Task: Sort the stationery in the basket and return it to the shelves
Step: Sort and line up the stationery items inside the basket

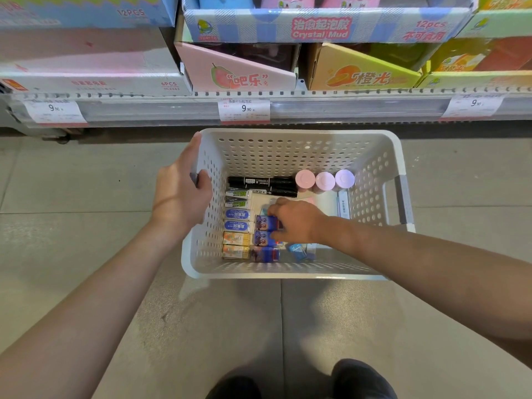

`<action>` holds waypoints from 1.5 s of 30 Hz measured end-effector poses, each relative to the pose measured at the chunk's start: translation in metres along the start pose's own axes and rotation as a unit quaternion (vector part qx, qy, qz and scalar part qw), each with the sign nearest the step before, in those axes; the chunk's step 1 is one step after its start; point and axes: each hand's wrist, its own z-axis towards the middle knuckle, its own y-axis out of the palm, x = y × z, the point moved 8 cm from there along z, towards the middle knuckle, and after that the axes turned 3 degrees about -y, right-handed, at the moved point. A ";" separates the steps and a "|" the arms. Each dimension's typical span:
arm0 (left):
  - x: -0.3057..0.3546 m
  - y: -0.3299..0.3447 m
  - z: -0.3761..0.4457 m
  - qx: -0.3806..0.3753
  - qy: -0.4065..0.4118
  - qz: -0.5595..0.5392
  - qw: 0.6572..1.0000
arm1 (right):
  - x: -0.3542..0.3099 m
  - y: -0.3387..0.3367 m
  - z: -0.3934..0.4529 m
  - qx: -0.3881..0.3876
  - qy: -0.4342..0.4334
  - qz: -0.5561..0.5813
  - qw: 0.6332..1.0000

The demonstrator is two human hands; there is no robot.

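Note:
A white perforated basket point(288, 145) hangs over the tiled floor in front of the shelves. My left hand point(180, 194) grips its left handle. My right hand point(293, 218) reaches inside and pinches a small blue printed box point(264, 223), the top one of three such boxes. Beside them lie blue-and-white erasers point(237, 220), orange boxes point(236, 244) and green-labelled erasers point(236, 197). Black markers point(262, 182) lie at the back, next to three round pastel lids point(324, 180).
The shelf edge point(316, 110) carries 9.90 price tags. Above it stand a pink display carton point(239, 73), an orange carton point(359, 73) and a Crystal Mud box point(319, 27). My dark shoes point(357, 378) stand on the grey floor tiles below the basket.

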 end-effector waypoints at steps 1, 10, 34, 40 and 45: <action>0.000 0.000 0.000 0.000 -0.001 0.001 1.000 | -0.003 0.002 -0.001 -0.008 0.009 -0.034 0.999; 0.002 -0.001 -0.001 0.003 0.001 0.009 1.000 | -0.020 0.004 0.001 -0.010 0.021 -0.132 0.991; 0.000 0.000 0.000 -0.001 0.010 -0.009 1.000 | 0.036 0.002 -0.011 0.000 -0.009 -0.157 0.988; 0.000 -0.001 0.000 -0.001 0.003 0.007 1.000 | 0.028 0.010 -0.003 0.014 -0.005 -0.163 0.987; 0.000 0.000 0.000 -0.001 0.008 0.003 1.000 | 0.028 0.004 -0.003 0.047 0.055 -0.109 0.991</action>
